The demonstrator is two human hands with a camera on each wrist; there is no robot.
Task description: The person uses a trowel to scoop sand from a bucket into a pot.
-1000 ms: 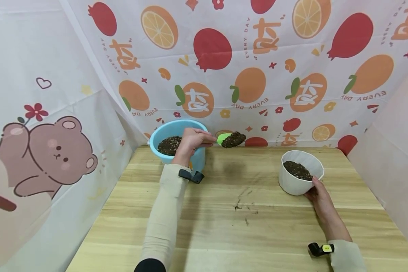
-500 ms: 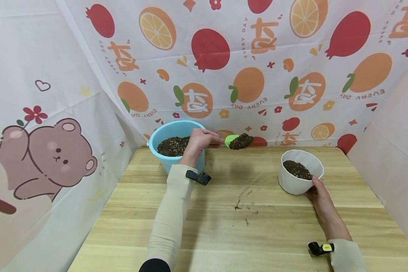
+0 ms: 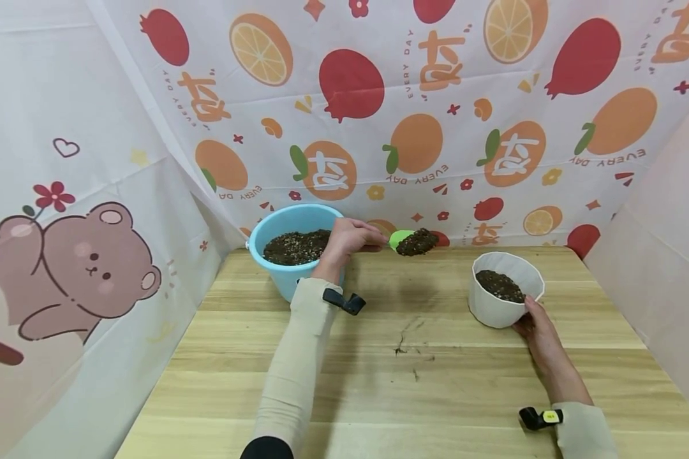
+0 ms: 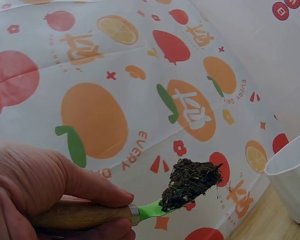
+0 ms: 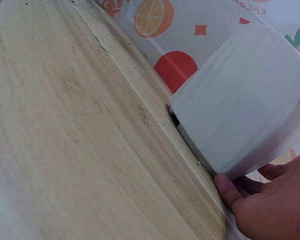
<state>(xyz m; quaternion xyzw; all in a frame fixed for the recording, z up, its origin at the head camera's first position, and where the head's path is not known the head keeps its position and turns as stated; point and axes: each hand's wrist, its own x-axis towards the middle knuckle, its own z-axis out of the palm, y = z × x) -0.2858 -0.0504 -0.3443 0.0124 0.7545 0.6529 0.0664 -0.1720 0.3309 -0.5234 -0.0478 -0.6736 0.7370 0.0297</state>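
My left hand [image 3: 349, 242] grips the wooden handle of a small trowel [image 4: 85, 215], its thumb lying along the top. The trowel's green blade bears a heap of dark soil [image 3: 418, 242], held in the air right of the light blue bucket [image 3: 284, 278]. More soil [image 3: 289, 248] lies inside that bucket. Over on the right, my right hand [image 3: 544, 335] holds a white faceted flowerpot [image 3: 490, 311] by its near right side. Soil [image 3: 501, 285] partly fills the pot. In the right wrist view, fingers touch the pot [image 5: 240, 100] low down, near its base.
The wooden table [image 3: 413, 408] has a few dark crumbs and marks [image 3: 400, 344] around its middle. A fruit-printed cloth [image 3: 356, 146] hangs along the back edge. Another cloth with a bear print [image 3: 92, 268] stands on the left, and a pale one on the right.
My left hand has carried the loaded trowel to the right, away from over the bucket and toward the pot. My right hand and the pot have stayed in place.
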